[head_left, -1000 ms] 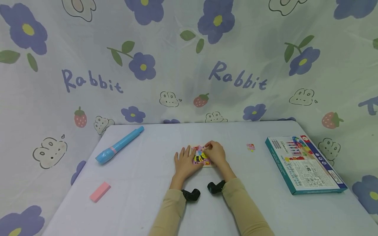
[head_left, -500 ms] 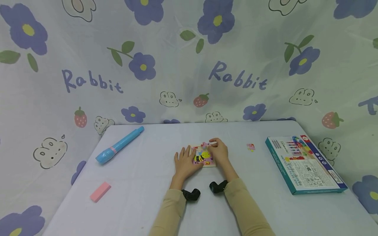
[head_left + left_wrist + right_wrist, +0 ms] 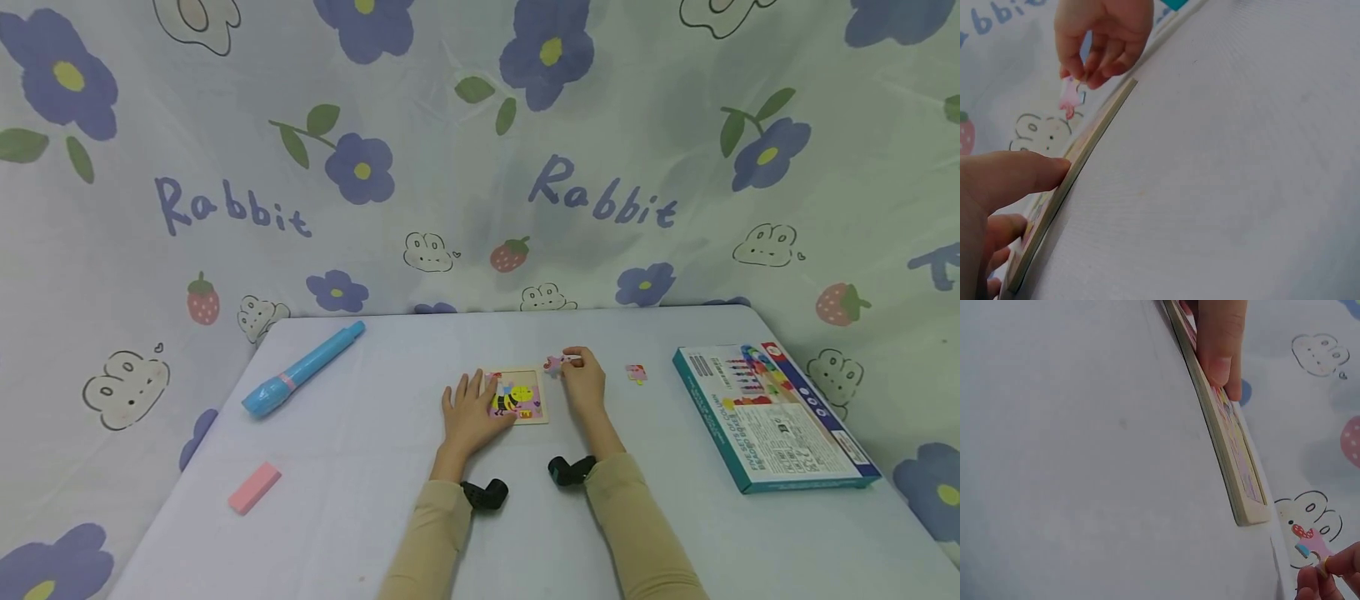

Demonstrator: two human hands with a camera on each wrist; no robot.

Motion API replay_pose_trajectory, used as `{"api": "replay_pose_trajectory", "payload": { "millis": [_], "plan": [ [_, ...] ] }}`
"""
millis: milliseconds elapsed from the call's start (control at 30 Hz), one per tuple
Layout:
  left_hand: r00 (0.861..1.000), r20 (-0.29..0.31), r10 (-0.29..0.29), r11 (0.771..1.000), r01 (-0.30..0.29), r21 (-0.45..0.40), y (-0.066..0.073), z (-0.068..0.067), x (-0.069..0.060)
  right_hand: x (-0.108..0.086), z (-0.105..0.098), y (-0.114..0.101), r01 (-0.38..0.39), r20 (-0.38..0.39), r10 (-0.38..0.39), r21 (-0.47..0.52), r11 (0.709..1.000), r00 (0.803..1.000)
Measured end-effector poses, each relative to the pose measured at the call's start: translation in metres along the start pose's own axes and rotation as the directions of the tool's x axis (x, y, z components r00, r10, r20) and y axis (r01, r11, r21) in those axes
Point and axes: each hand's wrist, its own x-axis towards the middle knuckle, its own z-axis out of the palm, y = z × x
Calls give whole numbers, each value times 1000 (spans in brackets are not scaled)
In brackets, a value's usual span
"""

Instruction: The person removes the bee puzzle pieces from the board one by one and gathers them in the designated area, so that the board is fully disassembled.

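Observation:
A small wooden jigsaw puzzle tray (image 3: 544, 402) with a bee picture lies mid-table; a bare patch shows along its top. Across its left side rests my left hand (image 3: 471, 418), fingers spread, the thumb (image 3: 1047, 172) on the near rim. Up and to the right of the tray, my right hand (image 3: 585, 385) pinches a pink jigsaw piece (image 3: 553, 364) between thumb and fingers. The right wrist view shows this piece (image 3: 1313, 540) lifted clear of the tray. Farther right lies another small pink jigsaw piece (image 3: 636, 372).
A blue flashlight-shaped object (image 3: 303, 371) lies at the back left, with a pink block (image 3: 255, 488) nearer. On the right is a flat teal-edged box (image 3: 776, 421). A patterned curtain (image 3: 465, 167) hangs behind the white table (image 3: 337, 533).
My right hand has moved right, off the tray, carrying the pink jigsaw piece out of the picture's top part and baring the tray there. My left hand has stayed in place.

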Motion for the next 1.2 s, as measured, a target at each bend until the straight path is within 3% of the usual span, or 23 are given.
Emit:
{"api": "replay_pose_trajectory", "payload": {
  "millis": [300,667,933,1200],
  "plan": [
    [1000,7,3,1000,-3,11,0,-1,0,7,-18,8,-37,-89,36,-6,999,995],
    [1000,8,8,1000,-8,-5,-1,-1,0,10,-42,20,-97,-154,79,-114,989,985],
    [1000,7,6,1000,-6,-8,0,-3,-1,11,-56,26,-116,-168,84,-195,974,982],
    [1000,10,4,1000,-4,-13,1,-3,-1,14,-68,30,-161,-198,101,-315,935,975]
  ]
}}
